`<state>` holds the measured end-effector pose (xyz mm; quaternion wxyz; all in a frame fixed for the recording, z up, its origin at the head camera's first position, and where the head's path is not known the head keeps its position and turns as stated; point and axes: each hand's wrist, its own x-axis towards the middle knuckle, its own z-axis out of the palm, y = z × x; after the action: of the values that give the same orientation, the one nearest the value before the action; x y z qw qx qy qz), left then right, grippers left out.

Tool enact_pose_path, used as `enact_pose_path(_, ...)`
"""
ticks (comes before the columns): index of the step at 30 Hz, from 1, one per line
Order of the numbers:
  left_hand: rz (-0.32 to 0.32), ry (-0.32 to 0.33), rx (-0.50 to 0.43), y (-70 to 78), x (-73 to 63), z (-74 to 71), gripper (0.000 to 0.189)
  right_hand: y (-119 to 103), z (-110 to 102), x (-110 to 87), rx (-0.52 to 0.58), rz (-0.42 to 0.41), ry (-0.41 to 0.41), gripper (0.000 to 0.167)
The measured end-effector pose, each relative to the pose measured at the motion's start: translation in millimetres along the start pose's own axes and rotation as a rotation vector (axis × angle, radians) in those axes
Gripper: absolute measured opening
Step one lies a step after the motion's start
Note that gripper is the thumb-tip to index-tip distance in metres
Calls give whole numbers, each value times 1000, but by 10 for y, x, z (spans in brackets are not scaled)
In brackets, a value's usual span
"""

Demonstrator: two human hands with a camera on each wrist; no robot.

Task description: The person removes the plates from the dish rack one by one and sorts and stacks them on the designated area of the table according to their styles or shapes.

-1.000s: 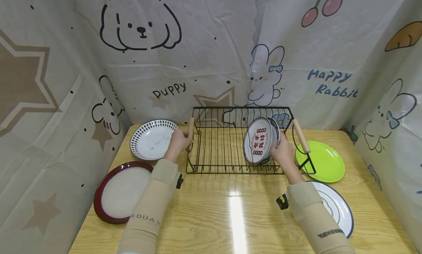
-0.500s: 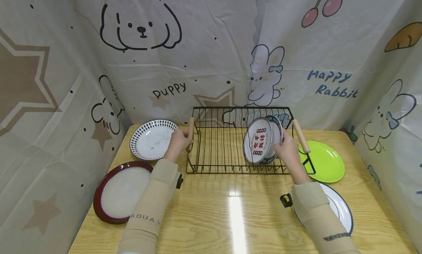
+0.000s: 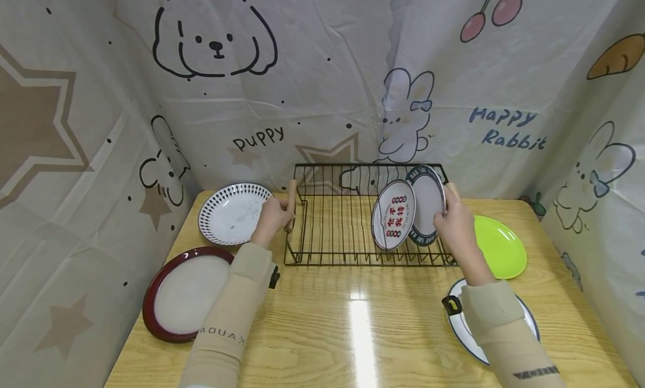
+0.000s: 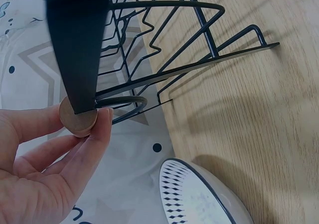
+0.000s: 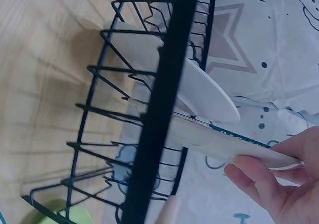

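Note:
A black wire dish rack (image 3: pixel 347 258) with wooden handles stands at the back of the table. My left hand (image 3: pixel 272 220) grips its left wooden handle (image 4: pixel 79 122), fingers and thumb curled round it in the left wrist view. By its right edge my right hand (image 3: pixel 456 223) pinches a plate with a dark blue patterned rim (image 3: pixel 425 206), which leans in the rack's right part. Just left of that plate, a white plate with red characters (image 3: pixel 395 214) leans in the rack. In the right wrist view the patterned plate (image 5: pixel 224 144) shows edge-on between thumb and fingers (image 5: pixel 254 179).
On the left lie a white dish with a black diamond rim (image 3: pixel 234 214) and a dark red-rimmed plate (image 3: pixel 191 295). To the right are a lime green plate (image 3: pixel 501 248) and a blue-rimmed white plate (image 3: pixel 466 329), partly under the right sleeve. Patterned cloth (image 3: pixel 327 52) hangs behind.
My right hand has moved right with the blue-rimmed patterned plate, drawing it away from the red-character plate, so more of its face shows. The left hand keeps its grip on the handle.

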<state>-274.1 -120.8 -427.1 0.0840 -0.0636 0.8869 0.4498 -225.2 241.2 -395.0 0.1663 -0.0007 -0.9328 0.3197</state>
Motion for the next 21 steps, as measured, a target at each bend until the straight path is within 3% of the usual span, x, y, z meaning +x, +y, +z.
enact_pose_path(12, -14, -1, 4, 5, 4, 8, 24, -31, -349, -156, -22, -37, 123, 54)
enact_pose_path(21, -3, 0, 20, 9, 0, 0, 15, 106, -677, -362, 12, -46, 250, 54)
